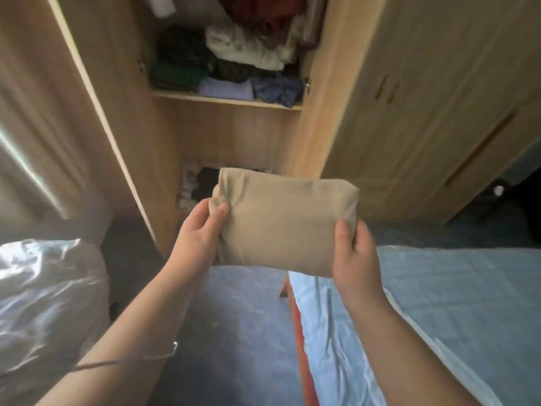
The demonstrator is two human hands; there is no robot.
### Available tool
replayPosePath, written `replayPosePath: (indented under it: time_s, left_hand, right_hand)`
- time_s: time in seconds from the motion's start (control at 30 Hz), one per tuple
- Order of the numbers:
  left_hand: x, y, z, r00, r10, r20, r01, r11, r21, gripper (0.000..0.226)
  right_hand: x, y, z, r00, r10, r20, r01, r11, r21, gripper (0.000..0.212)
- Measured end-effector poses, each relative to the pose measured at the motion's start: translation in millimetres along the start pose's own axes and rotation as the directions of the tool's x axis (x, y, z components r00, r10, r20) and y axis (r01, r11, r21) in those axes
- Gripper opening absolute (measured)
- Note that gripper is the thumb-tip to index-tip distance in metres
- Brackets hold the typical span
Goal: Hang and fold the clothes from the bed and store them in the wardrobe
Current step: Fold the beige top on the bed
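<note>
Forearms fill the near foreground, head view, both reaching forward over the gap between bed and wardrobe. Left hand [205,227] pinches the left end of the folded beige garment [281,224], thumb on top, fingers underneath and out of sight; cloth bunches at the thumb. Right hand [354,256] clamps the near right corner the same way. Garment is off the bed, in the air before the open wardrobe [222,136], below the shelf [225,100] and in front of the lower compartment [196,183].

Handling, as judged: soft, light, no stiffness. The fold holds shape only with both ends supported. Best taken as now, at the two short ends, or with a flat palm under the middle. A one-corner grip would likely let it spill open.

Surroundings: shelf carries folded stacks [228,65] from left edge to right edge, in dark, green, cream and pale blue; little free room shows. Lower compartment holds loose clothes, detail unclear. Wardrobe door [96,112] stands open at left. Bed [439,303] at right, pale blue sheet, reddish frame along its left edge. White crumpled bundle [44,303] lower left. Thin wire piece [131,360] beside it, possibly a hanger. Floor [234,317] bluish, blurred.
</note>
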State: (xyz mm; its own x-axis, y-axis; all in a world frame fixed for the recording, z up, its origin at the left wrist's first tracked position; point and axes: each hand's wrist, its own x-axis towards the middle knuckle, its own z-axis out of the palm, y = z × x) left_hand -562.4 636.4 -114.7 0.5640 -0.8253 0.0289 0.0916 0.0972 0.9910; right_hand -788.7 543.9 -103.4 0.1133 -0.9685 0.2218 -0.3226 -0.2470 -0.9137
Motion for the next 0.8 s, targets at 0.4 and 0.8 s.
replayPosePath:
  time_s: [0.4, 0.8]
  left_hand:
    - [150, 16, -67, 0.968, 0.159, -0.193, -0.136, 0.983, 0.125, 0.015]
    - [416, 0, -20, 0.948, 0.178, -0.265, -0.110, 0.961, 0.252, 0.021]
  right_hand:
    - [134, -24, 147, 0.987, -0.074, 0.140, 0.060, 0.993, 0.103, 0.024]
    - [396, 16, 253, 0.971, -0.126, 0.201, 0.107, 0.989, 0.102, 0.036]
